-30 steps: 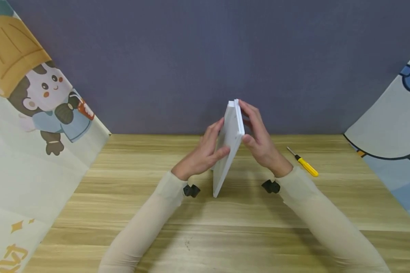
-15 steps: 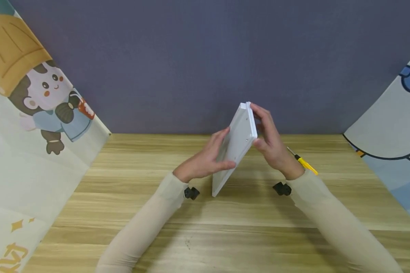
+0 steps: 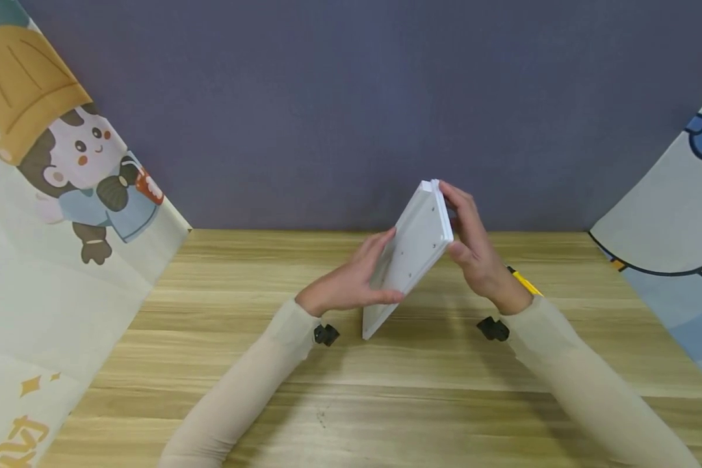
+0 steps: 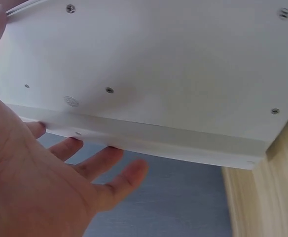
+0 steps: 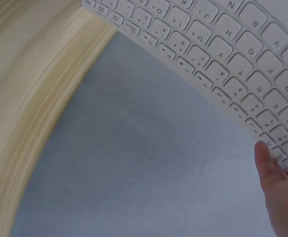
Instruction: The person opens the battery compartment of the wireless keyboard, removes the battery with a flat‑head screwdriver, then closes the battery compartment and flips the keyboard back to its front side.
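Observation:
A white keyboard stands on one short end on the table, leaning right, its screw-dotted underside turned to the left. My left hand holds it across its width, the thumb on the near long edge and fingertips along the far one. In the left wrist view, spread fingers lie along the thicker edge of the underside. High up at the raised end, my right hand grips the corners between thumb and fingers. White lettered keys face the right side, visible in the right wrist view.
A yellow-handled screwdriver lies on the wood-grain table, partly hidden behind the right wrist. A dark grey-blue partition rises at the table's back edge. Printed cartoon panels flank both sides.
The keyboard's raised end has tilted right and down, showing more of its underside. My right hand has moved right with it, now covering part of the screwdriver; the left thumb has slid lower.

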The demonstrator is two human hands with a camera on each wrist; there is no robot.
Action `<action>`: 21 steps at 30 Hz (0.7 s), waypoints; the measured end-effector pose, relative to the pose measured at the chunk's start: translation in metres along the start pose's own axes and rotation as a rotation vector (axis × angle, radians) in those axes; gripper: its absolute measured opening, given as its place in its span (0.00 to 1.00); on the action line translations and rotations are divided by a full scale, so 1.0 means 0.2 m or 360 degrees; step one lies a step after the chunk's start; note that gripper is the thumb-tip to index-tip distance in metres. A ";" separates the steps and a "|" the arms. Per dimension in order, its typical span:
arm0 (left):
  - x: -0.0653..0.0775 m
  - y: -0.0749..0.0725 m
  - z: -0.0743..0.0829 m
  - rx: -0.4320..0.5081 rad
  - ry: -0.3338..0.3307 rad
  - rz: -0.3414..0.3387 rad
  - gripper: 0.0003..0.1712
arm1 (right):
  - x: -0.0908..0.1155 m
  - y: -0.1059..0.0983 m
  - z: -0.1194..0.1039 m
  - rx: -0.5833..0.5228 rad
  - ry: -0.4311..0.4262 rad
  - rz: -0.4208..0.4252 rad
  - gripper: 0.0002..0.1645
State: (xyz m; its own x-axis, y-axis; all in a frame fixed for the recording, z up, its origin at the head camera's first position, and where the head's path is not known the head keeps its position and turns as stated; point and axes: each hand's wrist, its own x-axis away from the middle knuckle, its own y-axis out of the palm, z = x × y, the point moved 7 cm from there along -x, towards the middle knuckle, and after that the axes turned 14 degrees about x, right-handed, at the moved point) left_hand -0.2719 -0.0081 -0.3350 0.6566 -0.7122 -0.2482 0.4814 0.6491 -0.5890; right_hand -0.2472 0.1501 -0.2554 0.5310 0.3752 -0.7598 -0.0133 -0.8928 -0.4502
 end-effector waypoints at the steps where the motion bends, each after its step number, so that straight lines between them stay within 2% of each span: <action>1: 0.00 0.00 0.00 -0.0016 -0.0005 -0.0004 0.64 | 0.00 0.00 0.00 -0.0007 0.0001 -0.0003 0.56; 6: 0.02 0.01 -0.01 -0.0086 0.0001 -0.0016 0.64 | 0.01 -0.01 0.00 -0.0026 0.0006 0.0004 0.56; 14: 0.03 0.00 -0.01 -0.0117 0.0038 -0.0015 0.65 | 0.02 -0.02 -0.01 -0.0013 0.0003 0.0011 0.56; 21: 0.05 -0.02 -0.02 -0.0134 0.0013 -0.0022 0.65 | 0.03 -0.02 -0.02 0.0041 -0.0014 -0.0011 0.55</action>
State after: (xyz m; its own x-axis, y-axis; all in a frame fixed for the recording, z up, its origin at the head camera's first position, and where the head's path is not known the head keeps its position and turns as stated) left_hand -0.2694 -0.0194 -0.3391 0.6455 -0.7231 -0.2458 0.4394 0.6148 -0.6549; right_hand -0.2411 0.1549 -0.2574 0.5236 0.3835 -0.7608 -0.0319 -0.8835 -0.4673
